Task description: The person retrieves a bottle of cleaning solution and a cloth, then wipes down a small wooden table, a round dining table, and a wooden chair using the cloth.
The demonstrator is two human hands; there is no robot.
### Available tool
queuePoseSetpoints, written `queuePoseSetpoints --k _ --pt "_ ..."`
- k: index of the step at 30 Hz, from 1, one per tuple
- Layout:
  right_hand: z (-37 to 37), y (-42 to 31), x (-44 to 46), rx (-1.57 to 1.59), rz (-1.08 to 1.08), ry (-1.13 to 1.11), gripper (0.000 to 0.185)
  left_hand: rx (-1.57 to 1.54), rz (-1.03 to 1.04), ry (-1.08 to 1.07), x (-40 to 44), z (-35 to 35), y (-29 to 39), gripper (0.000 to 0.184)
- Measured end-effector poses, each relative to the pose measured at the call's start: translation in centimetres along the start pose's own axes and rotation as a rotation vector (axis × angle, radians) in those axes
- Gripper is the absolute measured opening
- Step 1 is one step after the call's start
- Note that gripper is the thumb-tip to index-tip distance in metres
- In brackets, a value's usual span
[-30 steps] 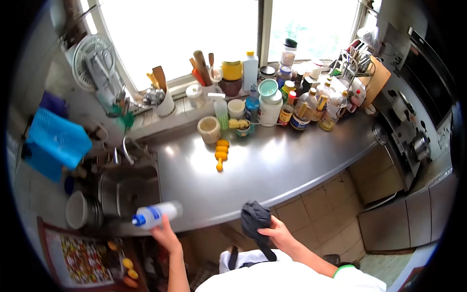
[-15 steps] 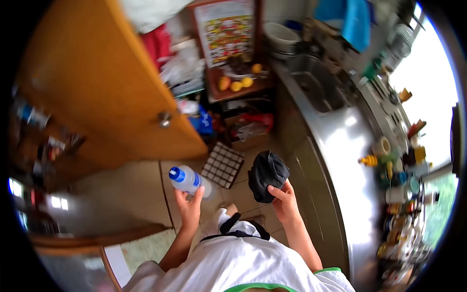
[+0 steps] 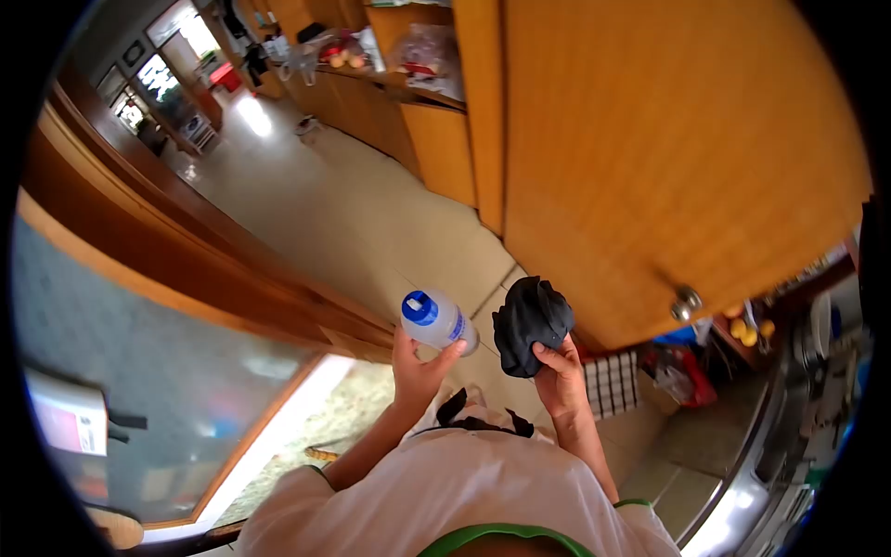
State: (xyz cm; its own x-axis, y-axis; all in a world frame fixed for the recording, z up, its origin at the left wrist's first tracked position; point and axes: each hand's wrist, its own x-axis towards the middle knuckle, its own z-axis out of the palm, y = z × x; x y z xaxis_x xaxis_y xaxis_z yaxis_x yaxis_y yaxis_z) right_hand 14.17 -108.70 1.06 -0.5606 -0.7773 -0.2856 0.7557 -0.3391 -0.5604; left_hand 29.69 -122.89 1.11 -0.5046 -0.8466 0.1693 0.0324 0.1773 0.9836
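Observation:
My left hand [image 3: 419, 369] is closed around a translucent plastic bottle [image 3: 449, 327] with a blue cap and a blue label. The bottle leans, its cap up and to the left. Beside it, my right hand [image 3: 561, 376] grips a bunched black cloth [image 3: 531, 327], thumb pressed on its near side. Bottle and cloth are close together but apart, both held out in front of my body. What the cloth is exactly cannot be made out from its folds.
A wooden door [image 3: 668, 167] with a round metal knob [image 3: 685, 304] stands open on the right. Ahead, a tiled floor [image 3: 325, 195] runs along wooden cabinets [image 3: 441, 148]. A glass panel [image 3: 167, 399] is at left; a checked mat [image 3: 611, 382] lies by the door.
The view has turned left, from the sink and counter to the doorway and the passage beyond. Both hands keep their hold, and the bottle and cloth are now nearer each other.

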Motion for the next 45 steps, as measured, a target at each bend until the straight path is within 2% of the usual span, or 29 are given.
queuePoseSetpoints --k 3,5,7,14,16,18,20,24,26,29,33,35,37,38,40,43,45 --pt "5.2 2.1 6.4 -0.048 0.058 -0.092 0.058 0.024 -0.010 0.098 5.4 -3.7 0.8 0.062" --pt "7.6 2.7 10.5 -0.084 0.170 -0.194 0.058 -0.023 -0.126 0.193 8.3 -4.9 1.0 0.061" --pt "9.2 2.9 14.4 -0.140 0.265 -0.239 0.059 0.108 -0.095 0.306 10.3 -5.9 0.0 0.055" --pt "15.5 7.1 32.0 -0.245 0.501 -0.422 0.059 0.065 -0.155 0.560 20.7 -9.7 -3.9 0.062" --pt "17.6 8.4 37.4 -0.310 0.549 -0.501 0.061 0.087 -0.180 0.690 24.4 -10.1 -5.7 0.062" --pt "20.7 9.0 42.0 -0.334 0.658 -0.595 0.067 0.080 -0.181 0.817 27.4 -11.1 -6.8 0.060" --pt "23.8 10.4 46.9 -0.345 0.804 -0.681 0.069 0.199 -0.164 0.946 30.6 -12.4 -7.1 0.057" --pt "29.9 15.3 54.1 -0.398 1.016 -0.912 0.061 0.260 -0.226 1.231 34.6 -15.2 -8.4 0.060" --pt "33.1 18.5 57.0 -0.328 1.075 -0.916 0.055 0.241 -0.241 1.318 37.0 -17.6 -8.9 0.060" --pt "36.9 24.2 61.4 -0.306 1.161 -0.905 0.056 0.151 -0.209 1.401 40.0 -22.2 -12.1 0.059" --pt "43.7 30.0 67.4 -0.352 1.105 -0.977 0.057 0.013 -0.107 1.414 47.5 -31.2 -15.9 0.058" --pt "46.2 32.0 70.9 -0.358 0.943 -0.994 0.057 -0.052 -0.103 1.402 52.2 -35.8 -15.6 0.058" --pt "48.2 34.2 75.5 -0.395 0.861 -0.907 0.057 -0.263 -0.017 1.289 57.0 -41.1 -15.3 0.060" --pt "49.6 34.7 77.4 -0.379 0.853 -0.812 0.056 -0.257 -0.040 1.294 58.9 -43.6 -15.2 0.060" --pt "52.4 35.8 80.6 -0.344 0.787 -0.796 0.054 0.225 -0.084 1.158 62.6 -48.5 -15.8 0.063" --pt "55.2 39.9 85.5 -0.328 0.651 -0.670 0.056 0.406 -0.044 1.078 68.0 -55.5 -14.6 0.065" --pt "57.3 44.1 88.5 -0.358 0.641 -0.626 0.054 0.302 -0.076 1.062 70.2 -60.0 -16.3 0.063"
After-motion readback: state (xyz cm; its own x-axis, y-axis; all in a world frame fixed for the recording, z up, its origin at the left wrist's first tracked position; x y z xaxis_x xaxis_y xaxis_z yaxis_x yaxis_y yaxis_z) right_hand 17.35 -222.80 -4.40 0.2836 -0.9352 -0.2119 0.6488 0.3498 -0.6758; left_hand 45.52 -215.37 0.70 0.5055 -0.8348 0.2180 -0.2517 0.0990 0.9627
